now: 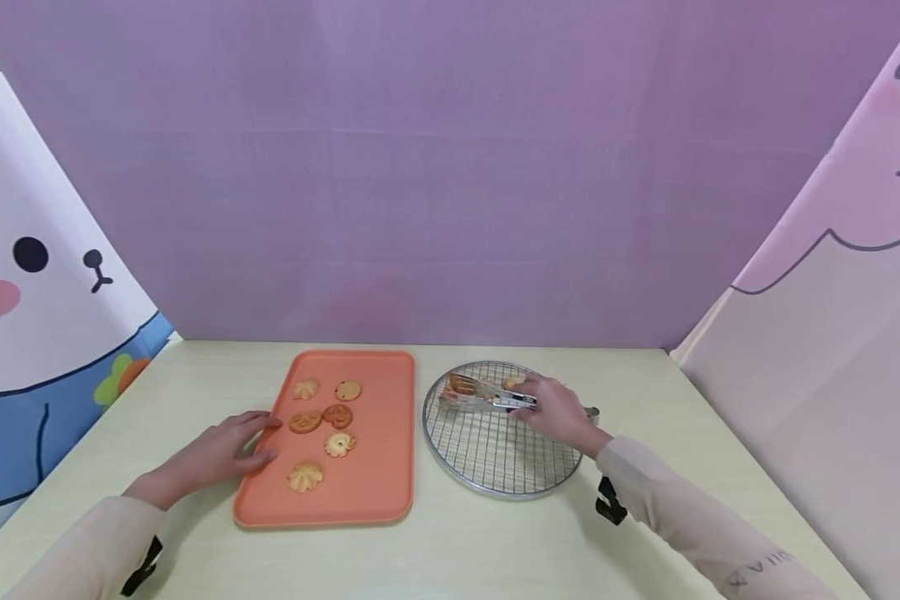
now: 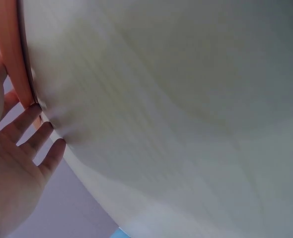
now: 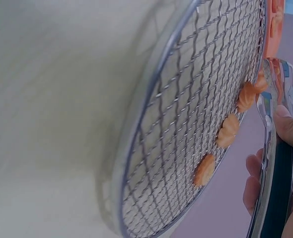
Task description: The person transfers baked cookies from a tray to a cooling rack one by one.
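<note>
At the left edge of an orange tray [image 1: 378, 433], my left hand [image 1: 221, 450] touches the rim with loosely spread fingers. Several cookies [image 1: 304, 477] of different shapes lie on that tray. My right hand [image 1: 558, 408] grips metal tongs [image 1: 487, 396] above a round wire cooling rack [image 1: 495, 458]. The tongs' tips point left, at a brown cookie [image 1: 461, 383] near the rack's far left side; whether they pinch it I cannot tell. In the right wrist view, more cookies [image 3: 228, 131] sit along the rack's far rim, beside the tongs.
Tray and rack stand side by side on a pale table [image 1: 420, 567], a narrow gap between them. A purple cloth [image 1: 450, 183] rises behind the table. Printed cartoon cloths [image 1: 45, 333] flank it left and right.
</note>
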A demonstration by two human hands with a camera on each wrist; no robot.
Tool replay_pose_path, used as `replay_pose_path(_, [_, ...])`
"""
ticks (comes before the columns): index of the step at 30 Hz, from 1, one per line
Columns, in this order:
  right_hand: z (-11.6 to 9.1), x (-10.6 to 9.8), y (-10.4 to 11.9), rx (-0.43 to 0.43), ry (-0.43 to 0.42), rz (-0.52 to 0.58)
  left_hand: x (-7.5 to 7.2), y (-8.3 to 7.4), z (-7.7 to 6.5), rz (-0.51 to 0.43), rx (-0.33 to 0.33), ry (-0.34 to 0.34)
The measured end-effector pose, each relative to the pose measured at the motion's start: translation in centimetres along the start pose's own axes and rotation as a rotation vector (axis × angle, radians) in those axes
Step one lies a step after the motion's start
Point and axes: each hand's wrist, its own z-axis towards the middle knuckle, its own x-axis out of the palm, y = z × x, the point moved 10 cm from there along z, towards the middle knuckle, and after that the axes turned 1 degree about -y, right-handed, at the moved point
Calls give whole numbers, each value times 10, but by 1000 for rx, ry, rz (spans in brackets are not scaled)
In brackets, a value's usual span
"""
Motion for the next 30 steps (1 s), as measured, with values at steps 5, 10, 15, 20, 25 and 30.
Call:
replay_pose_path(5, [-4, 0, -3, 12, 5, 2, -2, -1, -1, 7, 8, -13])
replay_pose_path(10, [-8, -1, -3, 8, -2, 11, -2, -2, 0, 4, 8, -16])
replay_pose_path(15, [-12, -2, -2, -20, -18, 2, -2, -2, 0, 0, 5, -10])
replay_pose_path(20, [-15, -2, -1, -34, -24, -6, -3, -3, -1, -2, 5, -13])
replay_pose_path(25, [-19, -2, -2, -29, -34, -18, -3, -4, -1, -2, 7, -10])
replay_pose_path(30, [-22, -1, -1, -37, -40, -12, -3, -4, -2, -2, 5, -11])
